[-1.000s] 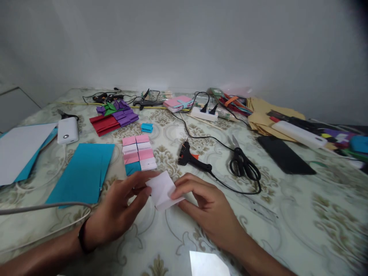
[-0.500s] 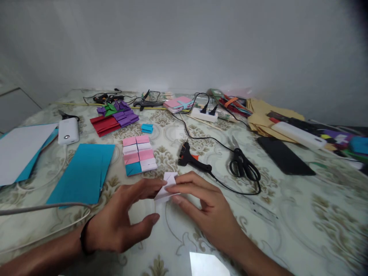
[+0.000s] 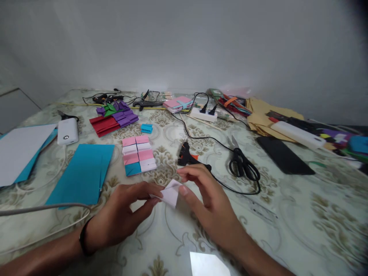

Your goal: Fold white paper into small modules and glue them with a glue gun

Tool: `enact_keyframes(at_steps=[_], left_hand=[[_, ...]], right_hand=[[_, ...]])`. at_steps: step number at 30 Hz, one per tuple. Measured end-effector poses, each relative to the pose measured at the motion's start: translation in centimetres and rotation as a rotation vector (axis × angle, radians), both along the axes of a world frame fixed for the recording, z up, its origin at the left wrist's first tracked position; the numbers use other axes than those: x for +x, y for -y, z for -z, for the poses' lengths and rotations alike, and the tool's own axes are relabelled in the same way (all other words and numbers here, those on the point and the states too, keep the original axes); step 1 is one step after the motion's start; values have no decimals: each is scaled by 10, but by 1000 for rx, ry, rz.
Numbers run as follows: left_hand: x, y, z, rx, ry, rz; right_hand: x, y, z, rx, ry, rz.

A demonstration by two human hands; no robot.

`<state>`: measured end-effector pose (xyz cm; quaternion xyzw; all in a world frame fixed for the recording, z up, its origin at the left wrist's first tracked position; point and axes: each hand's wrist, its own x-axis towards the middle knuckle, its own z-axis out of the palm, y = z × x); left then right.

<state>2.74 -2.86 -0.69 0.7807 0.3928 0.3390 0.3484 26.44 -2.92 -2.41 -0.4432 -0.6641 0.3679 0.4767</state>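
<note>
My left hand [image 3: 123, 212], a dark band round its wrist, pinches the left corner of a small folded piece of white paper [image 3: 171, 194] between thumb and fingers. The paper is tilted just above the table, one corner pointing up. On its other side is my right hand [image 3: 211, 209], its thumb tip at the paper's right edge and its fingers curved apart from the thumb. Beyond the hands lies a block of folded pink, white and blue papers [image 3: 139, 155]. A black glue gun [image 3: 189, 156] rests close past my right fingers.
Black-handled scissors [image 3: 243, 163] and a dark phone [image 3: 284, 155] lie to the right. Blue sheets [image 3: 82, 174], a white power bank [image 3: 68, 131] and white sheets [image 3: 24, 149] are at left. A power strip [image 3: 203, 114] stands at the back, with cords crossing the flowered tablecloth [image 3: 290, 230].
The white paper has turned and tilted up in my left hand, whose thumb has closed on it. My right fingers have lifted off the paper and spread from the thumb.
</note>
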Motion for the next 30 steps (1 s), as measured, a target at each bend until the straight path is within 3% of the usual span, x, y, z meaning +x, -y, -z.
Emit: enact_keyframes(at_steps=[3, 6, 11, 21, 30], left_hand=[[-1, -1, 3, 31, -9, 30], [-2, -2, 5, 70, -16, 27], [-2, -5, 5, 50, -39, -27], [-1, -8, 8, 45, -23, -46], [-1, -8, 10, 123, 11, -93]], right_hand=[[0, -3, -3, -190, 0, -98], [-2, -5, -5, -263, 7, -129], [-5, -5, -5, -225, 53, -82], [-8, 2, -8, -120, 95, -134], [-8, 1, -7, 57, 164, -52]])
